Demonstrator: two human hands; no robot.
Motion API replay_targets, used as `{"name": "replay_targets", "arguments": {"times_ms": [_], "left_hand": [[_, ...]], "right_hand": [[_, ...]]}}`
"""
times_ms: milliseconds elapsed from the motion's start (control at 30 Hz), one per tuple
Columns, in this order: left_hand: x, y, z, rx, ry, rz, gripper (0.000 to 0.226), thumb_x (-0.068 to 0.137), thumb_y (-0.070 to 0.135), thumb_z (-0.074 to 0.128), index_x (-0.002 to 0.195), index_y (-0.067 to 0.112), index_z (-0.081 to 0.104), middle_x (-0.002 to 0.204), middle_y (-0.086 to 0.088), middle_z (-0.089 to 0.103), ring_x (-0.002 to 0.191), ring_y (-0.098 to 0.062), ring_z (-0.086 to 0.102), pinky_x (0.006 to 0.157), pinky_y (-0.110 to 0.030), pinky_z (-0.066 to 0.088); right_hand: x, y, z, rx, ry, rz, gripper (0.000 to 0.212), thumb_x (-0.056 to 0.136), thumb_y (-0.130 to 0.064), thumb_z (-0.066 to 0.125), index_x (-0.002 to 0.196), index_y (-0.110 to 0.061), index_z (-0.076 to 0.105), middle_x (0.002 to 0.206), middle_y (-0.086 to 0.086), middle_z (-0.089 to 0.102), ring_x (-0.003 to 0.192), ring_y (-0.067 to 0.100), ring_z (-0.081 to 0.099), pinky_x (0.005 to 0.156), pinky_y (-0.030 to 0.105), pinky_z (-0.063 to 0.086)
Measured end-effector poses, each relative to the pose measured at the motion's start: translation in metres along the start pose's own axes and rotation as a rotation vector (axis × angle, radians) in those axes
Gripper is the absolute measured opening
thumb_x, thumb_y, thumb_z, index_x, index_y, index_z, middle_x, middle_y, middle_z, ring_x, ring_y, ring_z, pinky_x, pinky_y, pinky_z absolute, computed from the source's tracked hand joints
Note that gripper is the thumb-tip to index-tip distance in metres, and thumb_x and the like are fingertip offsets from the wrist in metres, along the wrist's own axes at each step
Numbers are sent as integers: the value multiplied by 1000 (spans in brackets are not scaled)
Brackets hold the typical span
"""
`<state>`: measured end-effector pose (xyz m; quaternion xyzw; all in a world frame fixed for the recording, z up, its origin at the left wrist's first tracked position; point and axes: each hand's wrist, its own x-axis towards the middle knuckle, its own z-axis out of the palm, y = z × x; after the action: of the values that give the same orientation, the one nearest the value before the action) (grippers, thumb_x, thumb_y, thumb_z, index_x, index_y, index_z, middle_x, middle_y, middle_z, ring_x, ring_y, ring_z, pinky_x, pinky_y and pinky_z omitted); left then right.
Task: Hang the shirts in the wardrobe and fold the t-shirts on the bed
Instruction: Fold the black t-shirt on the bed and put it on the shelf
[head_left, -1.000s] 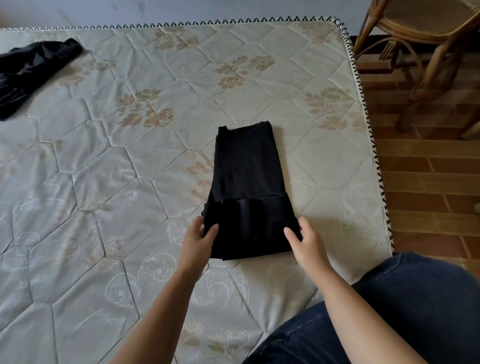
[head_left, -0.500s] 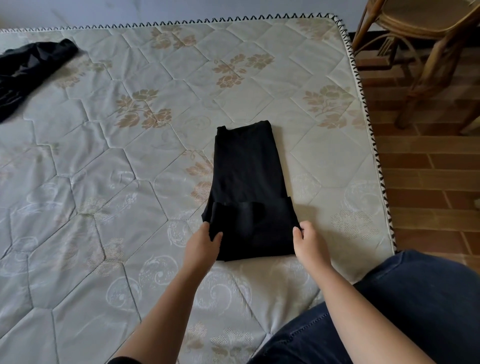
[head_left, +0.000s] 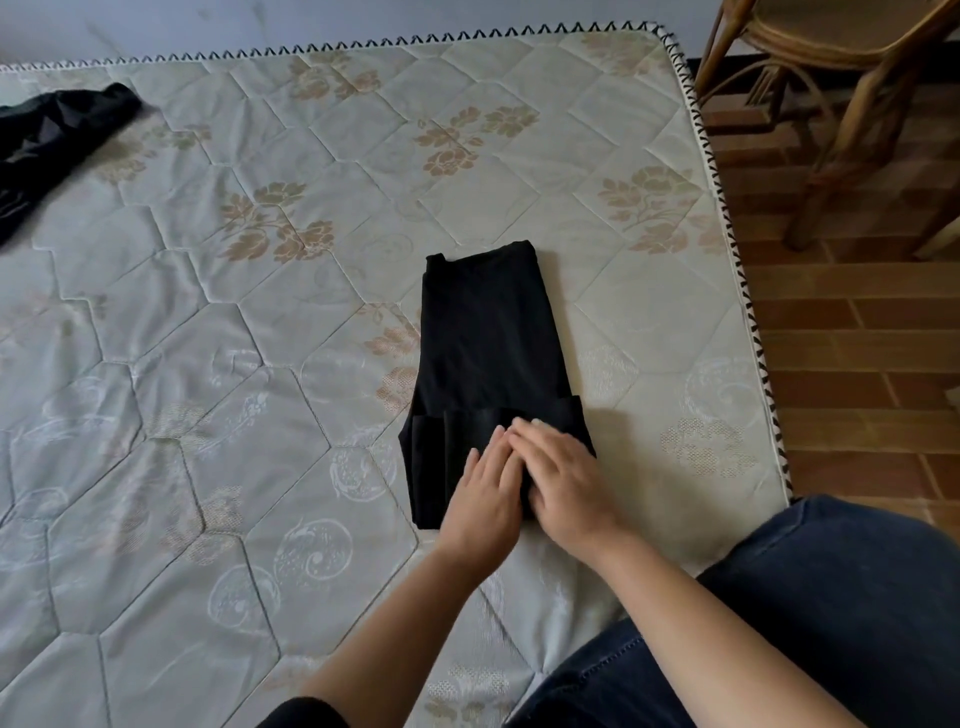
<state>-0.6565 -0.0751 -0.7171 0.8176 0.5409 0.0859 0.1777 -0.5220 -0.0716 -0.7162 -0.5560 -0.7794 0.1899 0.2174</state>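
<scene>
A black t-shirt (head_left: 488, 338) lies folded into a narrow strip on the quilted mattress (head_left: 208, 364), with its near end doubled over. My left hand (head_left: 485, 493) and my right hand (head_left: 563, 478) rest flat side by side on that doubled end, fingers straight and pressing down. The right hand's fingers partly overlap the left's. A second black garment (head_left: 47, 140) lies crumpled at the far left of the bed.
The mattress edge with black zigzag stitching (head_left: 727, 234) runs along the right. Beyond it is a brown tiled floor (head_left: 857, 338) and a rattan chair (head_left: 841, 67). My knee in dark jeans (head_left: 831, 597) is at the lower right.
Both hands left the outer sides of the t-shirt's folded end and came together on top of it, pressing it flat.
</scene>
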Motion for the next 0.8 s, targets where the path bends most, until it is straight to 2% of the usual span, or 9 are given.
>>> {"name": "replay_targets", "arguments": {"times_ms": [100,167,233,400,467,600,667,733,800], "left_hand": [[0,-7,12,40,-161,-92,55,87,25,32,137,9,47,145,-5,43,138,-19,32,98,-54,43],[-1,-12,13,118,-182,-136,54,86,33,35,132,12,54,141,-3,49,134,-17,37,92,-57,42],[-3,-19,13,157,-91,-168,58,88,42,34,136,14,49,144,-3,45,136,-16,29,97,-56,31],[-9,-39,3,159,-132,-372,71,80,55,-10,143,21,-13,150,7,-20,137,-12,-22,115,-50,4],[-13,-42,-3,214,-179,-374,78,77,58,-24,143,18,-15,151,0,-22,136,-16,-25,115,-48,1],[-32,-37,-6,324,-153,-129,69,88,48,28,141,4,33,152,-15,26,142,-25,18,109,-51,26],[-38,-24,-8,301,-229,-8,70,87,37,36,146,2,23,154,-11,5,144,-27,1,113,-49,27],[-35,-11,-7,289,-332,-98,69,95,22,36,148,4,-2,146,-7,-24,136,-24,-25,118,-42,6],[-28,-3,-6,286,-233,-138,73,91,11,51,148,0,7,151,-15,-15,137,-26,-16,116,-41,12]], "right_hand": [[-8,8,12,-187,-328,108,66,81,-35,28,144,-15,27,159,-8,5,144,7,3,112,39,25],[-9,19,11,-294,-417,158,80,77,-54,2,148,-21,-9,146,-14,-36,134,-2,-32,115,45,3],[-9,24,5,-327,-479,172,81,66,-62,-17,137,-26,-30,136,-13,-47,128,-2,-40,114,50,-4],[-10,28,-6,-323,-510,253,85,66,-69,-14,133,-22,-35,132,-12,-52,130,5,-37,113,49,-10],[-12,31,-9,-297,-505,273,83,74,-68,-7,134,-18,-32,136,-9,-49,134,9,-32,110,46,-19],[-14,25,-14,-394,-342,102,85,80,-55,21,148,-4,12,157,7,-4,141,13,-20,108,41,-25],[-18,22,-15,-346,-393,7,78,86,-37,42,149,-5,9,155,3,-12,138,9,-27,111,40,-22],[-18,20,-13,-343,-468,38,81,88,-22,47,149,-7,-5,148,0,-26,141,13,-23,109,38,-22],[-17,15,-12,-416,-393,45,83,76,-7,66,146,0,22,155,9,4,144,22,17,112,42,2]]}}
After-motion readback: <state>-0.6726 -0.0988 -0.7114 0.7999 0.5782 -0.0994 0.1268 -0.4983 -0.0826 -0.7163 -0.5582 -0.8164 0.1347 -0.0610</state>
